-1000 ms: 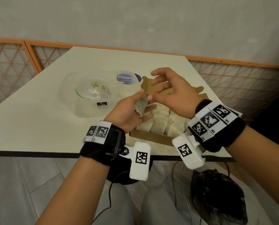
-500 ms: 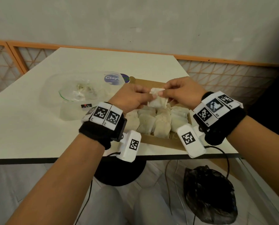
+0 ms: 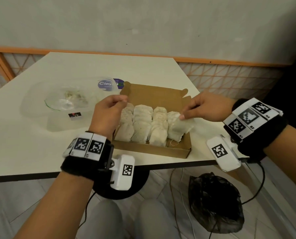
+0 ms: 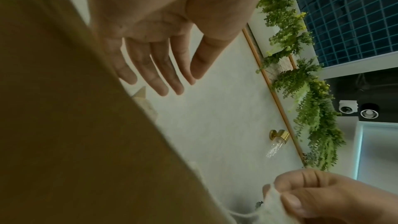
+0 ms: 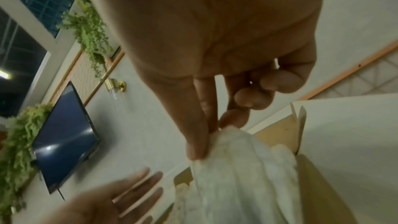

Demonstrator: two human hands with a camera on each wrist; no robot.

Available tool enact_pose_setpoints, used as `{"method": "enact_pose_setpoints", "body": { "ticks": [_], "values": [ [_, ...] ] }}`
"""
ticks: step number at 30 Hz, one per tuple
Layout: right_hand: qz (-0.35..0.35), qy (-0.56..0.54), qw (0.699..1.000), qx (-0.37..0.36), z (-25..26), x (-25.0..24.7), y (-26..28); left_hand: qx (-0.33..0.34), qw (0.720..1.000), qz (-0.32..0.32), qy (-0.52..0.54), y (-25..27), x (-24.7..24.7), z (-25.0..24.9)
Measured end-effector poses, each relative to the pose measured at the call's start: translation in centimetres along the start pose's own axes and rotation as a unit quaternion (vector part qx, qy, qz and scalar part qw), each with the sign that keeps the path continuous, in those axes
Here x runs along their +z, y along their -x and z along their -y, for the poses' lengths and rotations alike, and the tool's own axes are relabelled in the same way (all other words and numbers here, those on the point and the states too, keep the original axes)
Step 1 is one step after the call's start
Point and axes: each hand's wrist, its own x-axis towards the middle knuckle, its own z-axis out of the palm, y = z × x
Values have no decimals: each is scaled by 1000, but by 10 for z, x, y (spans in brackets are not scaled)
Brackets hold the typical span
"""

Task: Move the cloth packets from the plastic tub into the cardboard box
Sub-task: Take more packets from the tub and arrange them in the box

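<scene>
Box [image 3: 154,150] nearly full; few packets seem left in tub [image 3: 40,107].
Right hand [image 3: 207,107] pinches a packet [image 3: 178,125] at the box's right end; left hand [image 3: 109,112] hovers empty, fingers relaxed.

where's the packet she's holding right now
In the head view, the white cloth packet is pinched by the right hand over the brown cardboard box's right end.

A cream counter [image 3: 61,144] carries everything. On the floor beneath its near edge sits a round black pedestal base [image 3: 138,190], and just right of it a crumpled black plastic bag [image 3: 214,204] with thin cables trailing beside it. Behind the counter runs an orange-framed lattice panel [image 3: 230,78] under a pale wall. Hanging green foliage [image 4: 301,91], a brass wall lamp [image 4: 277,135] and a dark wall screen [image 5: 64,139] show in the wrist views.
</scene>
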Motion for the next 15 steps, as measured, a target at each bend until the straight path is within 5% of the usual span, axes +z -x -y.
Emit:
{"method": "enact_pose_setpoints", "body": {
  "ticks": [6,15],
  "values": [
    [76,61,995,30,-3,19,-10,11,1000,-17,16,6,0,8],
    [-35,100,994,29,-7,28,-26,-4,1000,8,9,3,-11,14]
  ]
}}
